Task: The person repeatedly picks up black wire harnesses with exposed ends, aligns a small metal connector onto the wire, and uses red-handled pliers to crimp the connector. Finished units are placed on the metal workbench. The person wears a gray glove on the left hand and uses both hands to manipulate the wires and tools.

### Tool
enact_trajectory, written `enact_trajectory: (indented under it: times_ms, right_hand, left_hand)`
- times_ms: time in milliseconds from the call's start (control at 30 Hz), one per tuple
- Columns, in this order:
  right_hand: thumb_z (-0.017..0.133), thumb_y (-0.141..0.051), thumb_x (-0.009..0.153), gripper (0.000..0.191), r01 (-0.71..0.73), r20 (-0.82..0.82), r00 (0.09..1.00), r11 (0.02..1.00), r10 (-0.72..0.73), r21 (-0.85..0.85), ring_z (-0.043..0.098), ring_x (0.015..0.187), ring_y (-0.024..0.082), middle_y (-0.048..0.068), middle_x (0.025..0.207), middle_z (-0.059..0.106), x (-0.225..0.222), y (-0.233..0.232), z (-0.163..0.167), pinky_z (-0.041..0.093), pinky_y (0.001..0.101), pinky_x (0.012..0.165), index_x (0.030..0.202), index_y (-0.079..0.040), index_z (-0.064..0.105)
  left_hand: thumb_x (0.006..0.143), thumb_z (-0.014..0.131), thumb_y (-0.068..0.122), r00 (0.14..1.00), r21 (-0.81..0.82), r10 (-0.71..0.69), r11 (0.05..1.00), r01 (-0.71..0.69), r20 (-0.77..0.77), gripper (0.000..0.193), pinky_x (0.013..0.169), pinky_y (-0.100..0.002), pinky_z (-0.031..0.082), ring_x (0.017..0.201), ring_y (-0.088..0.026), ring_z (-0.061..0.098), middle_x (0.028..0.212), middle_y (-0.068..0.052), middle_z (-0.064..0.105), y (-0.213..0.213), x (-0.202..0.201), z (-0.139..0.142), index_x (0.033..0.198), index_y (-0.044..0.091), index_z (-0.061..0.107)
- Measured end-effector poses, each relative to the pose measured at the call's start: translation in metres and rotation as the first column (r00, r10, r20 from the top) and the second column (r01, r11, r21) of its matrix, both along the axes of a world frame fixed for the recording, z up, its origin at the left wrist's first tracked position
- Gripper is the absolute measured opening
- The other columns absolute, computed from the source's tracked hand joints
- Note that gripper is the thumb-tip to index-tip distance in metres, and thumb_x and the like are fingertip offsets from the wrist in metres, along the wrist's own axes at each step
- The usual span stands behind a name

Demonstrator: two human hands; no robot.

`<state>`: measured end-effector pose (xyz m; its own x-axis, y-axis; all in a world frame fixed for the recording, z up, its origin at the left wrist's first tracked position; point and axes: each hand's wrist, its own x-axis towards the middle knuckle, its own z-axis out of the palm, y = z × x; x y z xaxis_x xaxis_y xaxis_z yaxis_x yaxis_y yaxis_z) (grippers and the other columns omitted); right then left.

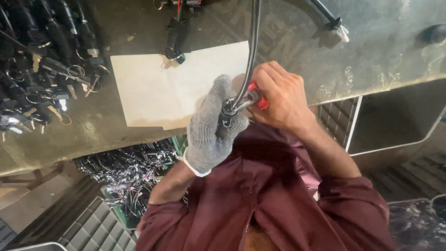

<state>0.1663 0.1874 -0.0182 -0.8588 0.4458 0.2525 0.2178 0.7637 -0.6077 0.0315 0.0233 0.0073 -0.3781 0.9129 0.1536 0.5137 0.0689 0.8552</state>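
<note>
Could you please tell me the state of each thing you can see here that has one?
Left hand: gloved, closed around the end of the black cable.
Right hand: bare, gripping the red-handled tool.
Black cable: runs up across the table, its lower end held.
Red-handled tool: pressed against the cable end; whether open or shut is hidden.
Sheet of paper: lying flat on the table.
Pile of keys and parts: heaped loosely.
</note>
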Motion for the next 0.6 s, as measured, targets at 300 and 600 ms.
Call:
enact_trajectory:
  times_ms: [300, 600]
  right_hand:
    - [0.08, -0.013, 0.071, 0.032, 0.117, 0.065, 0.99, 0.985, -0.126, 0.125, 0.062, 0.079, 0.027, 0.007, 0.085, 0.059, 0.011, -0.006, 0.016, 0.046, 0.0391, 0.062, 0.092, -0.006, 0.057]
    - [0.083, -0.016, 0.068, 0.04, 0.104, -0.002, 0.995, 0.994, -0.104, -0.039, 0.061, 0.073, 0.034, 0.013, 0.083, 0.06, 0.009, -0.02, 0.025, 0.045, 0.0419, 0.056, 0.093, 0.002, 0.058]
  left_hand:
    - [0.105, 0.08, 0.012, 0.929, 0.083, 0.074, 0.995, -0.047, -0.362, 0.081, 0.095, -0.04, 0.053, 0.115, -0.033, 0.065, 0.133, -0.014, 0.065, -0.003, 0.015, -0.009, 0.163, 0.004, 0.025]
    - [0.105, 0.076, 0.02, 0.829, 0.012, 0.066, 0.997, -0.072, -0.555, 0.071, 0.092, -0.047, 0.053, 0.108, -0.035, 0.065, 0.135, -0.016, 0.062, 0.001, 0.008, -0.008, 0.159, 0.002, 0.034]
